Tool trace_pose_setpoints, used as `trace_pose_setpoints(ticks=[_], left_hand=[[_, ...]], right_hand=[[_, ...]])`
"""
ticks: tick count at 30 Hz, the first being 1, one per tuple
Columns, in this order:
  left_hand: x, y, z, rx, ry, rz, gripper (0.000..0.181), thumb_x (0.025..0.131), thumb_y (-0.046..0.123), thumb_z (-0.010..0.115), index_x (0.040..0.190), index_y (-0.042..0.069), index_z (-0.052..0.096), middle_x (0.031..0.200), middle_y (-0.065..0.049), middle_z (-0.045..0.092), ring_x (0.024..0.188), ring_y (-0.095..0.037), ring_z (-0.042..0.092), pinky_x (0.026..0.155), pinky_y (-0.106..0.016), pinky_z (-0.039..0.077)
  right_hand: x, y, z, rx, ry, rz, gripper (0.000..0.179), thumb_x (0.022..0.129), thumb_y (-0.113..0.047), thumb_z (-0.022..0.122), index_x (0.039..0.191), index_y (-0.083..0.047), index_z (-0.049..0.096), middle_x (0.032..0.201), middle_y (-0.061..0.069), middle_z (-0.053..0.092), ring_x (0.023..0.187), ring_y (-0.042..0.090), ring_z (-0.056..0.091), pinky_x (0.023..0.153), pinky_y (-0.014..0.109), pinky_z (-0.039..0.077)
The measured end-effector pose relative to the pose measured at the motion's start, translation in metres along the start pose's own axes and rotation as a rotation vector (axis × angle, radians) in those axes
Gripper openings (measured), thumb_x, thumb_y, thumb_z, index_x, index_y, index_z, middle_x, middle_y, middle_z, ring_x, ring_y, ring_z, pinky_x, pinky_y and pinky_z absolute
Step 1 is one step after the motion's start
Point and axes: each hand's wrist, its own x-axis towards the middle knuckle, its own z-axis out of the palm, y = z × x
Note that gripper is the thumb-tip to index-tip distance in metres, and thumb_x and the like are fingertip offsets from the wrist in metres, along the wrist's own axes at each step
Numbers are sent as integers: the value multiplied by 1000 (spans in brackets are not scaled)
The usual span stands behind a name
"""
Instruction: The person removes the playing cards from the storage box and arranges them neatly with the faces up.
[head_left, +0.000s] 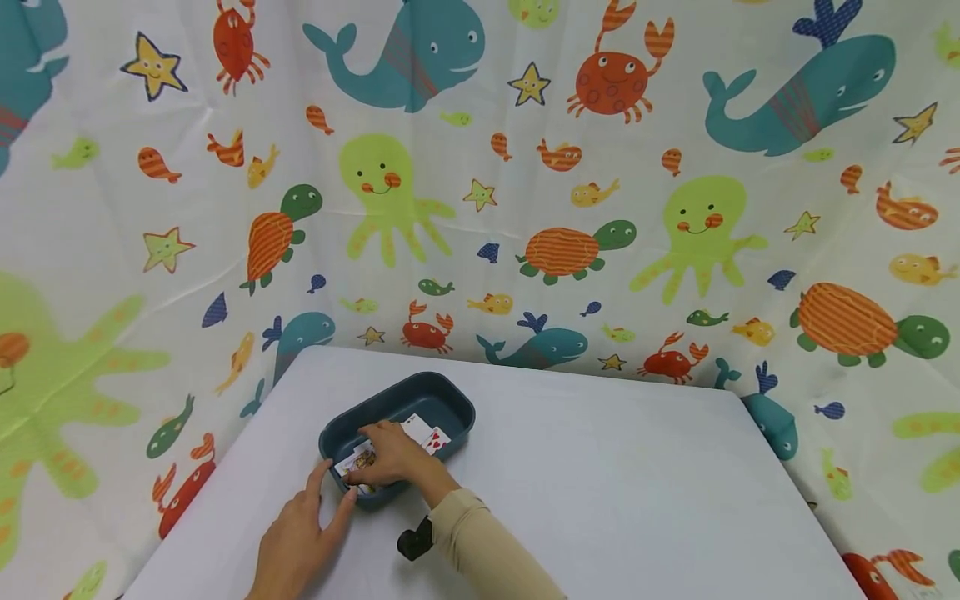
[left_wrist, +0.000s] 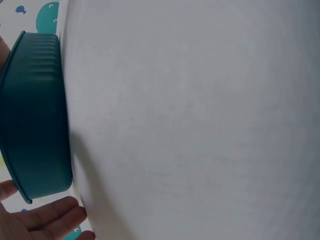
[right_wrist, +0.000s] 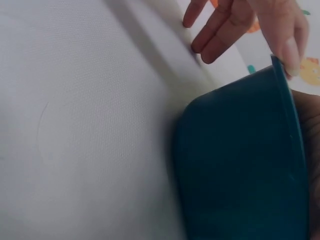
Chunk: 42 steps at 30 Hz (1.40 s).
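Observation:
A dark teal plastic bin point(head_left: 450, 392) stands on the white table with several playing cards point(head_left: 417, 427) lying face up in it. My right hand point(head_left: 390, 454) reaches down into the bin over the cards at its near-left end. Its thumb and index finger are spread apart with a picture card showing between them; I cannot tell whether they pinch it. In both wrist views the bin's wall hides those fingertips. At the near-left corner my left hand point(head_left: 300, 533) touches the rim, its thumb and extended fingers on either side of the corner.
The white table point(head_left: 600, 483) extends to the right of the bin. Behind and beside it hangs a curtain point(head_left: 465, 217) printed with sea animals. A small black device point(head_left: 415, 540) sits at the right wrist, just below the sleeve cuff.

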Motion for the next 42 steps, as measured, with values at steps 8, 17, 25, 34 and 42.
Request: trace_pose_setpoints(ticks=[8,17,25,34,42], left_hand=[[-9,1,2,-7,-2,-27,84,97,71,46,153,9,35,115,-30,66,97,-43,67,76,-62,55],[-19,7,-1,-2,12,-39,81,98,69,48,153,10,35,113,-30,66,94,-43,68,75,-61,55],[-28,10,0,5,34,-48,82,98,68,49,151,7,37,109,-29,67,91,-41,68,76,-61,55],[-37,14,2,19,17,-78,84,97,69,48,151,6,36,107,-26,68,88,-39,67,76,-61,55],[-42,16,4,24,-14,-102,84,97,68,49,152,7,34,110,-27,67,92,-41,67,77,-62,55]], right_hand=[[-1,-8,6,-114,-22,47,73,82,-52,82,143,-20,58,138,-3,58,123,11,53,100,27,48],[-6,-12,8,-219,-5,12,66,79,-50,85,135,-22,64,133,-6,59,121,8,53,98,24,47],[-13,-15,9,-239,-23,22,68,79,-53,84,137,-23,63,134,-8,59,125,8,52,103,23,45],[-24,-16,10,-225,20,-17,66,78,-55,84,133,-21,65,132,-6,61,123,9,54,103,22,45],[-36,-13,5,-144,57,-41,69,77,-55,85,132,-19,66,125,-5,63,112,8,55,99,22,47]])
